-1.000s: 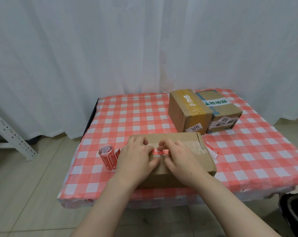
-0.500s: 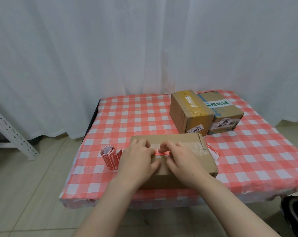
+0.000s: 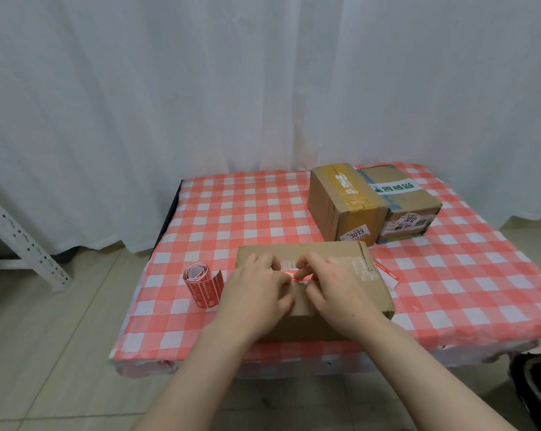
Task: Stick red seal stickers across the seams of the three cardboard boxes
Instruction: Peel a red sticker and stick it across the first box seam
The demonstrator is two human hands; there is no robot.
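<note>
Near box (image 3: 325, 248) lies flat at the front of the tabletop (image 3: 231, 213), long side across, clear tape along its top. Both hands are on top of it, close together at the middle. L hand (image 3: 256, 290) has fingers bent, tips pinching the left end of a red sticker (image 3: 300, 276), thumb lower down on the box top. R hand (image 3: 337, 290) does the same at the right end, fingers curled, thumb tucked toward the L thumb. Only a short bit of sticker shows btwn the fingertips, running left-right over the taped top. Can't tell if it's stuck flat or held just off the cardboard. Roll (image 3: 202, 286) of red stickers lies just left of the box, by the L wrist, loose end curling up. A red-and-white strip (image 3: 387, 273) pokes out by the box's right edge, resting on the checked cloth. Two more boxes sit at the back right, touching side by side: 3013 box (image 3: 340, 206), taller w/ yellowish tape, and 3012 box (image 3: 409, 206), lower, w/ a white-and-green label and blue tape. No red seen on either from here. White curtain (image 3: 200, 88) hangs behind. Perforated metal rack leg (image 3: 20, 237) stands far left on the tile floor, dark bin (image 3: 536, 387) at bottom right.
</note>
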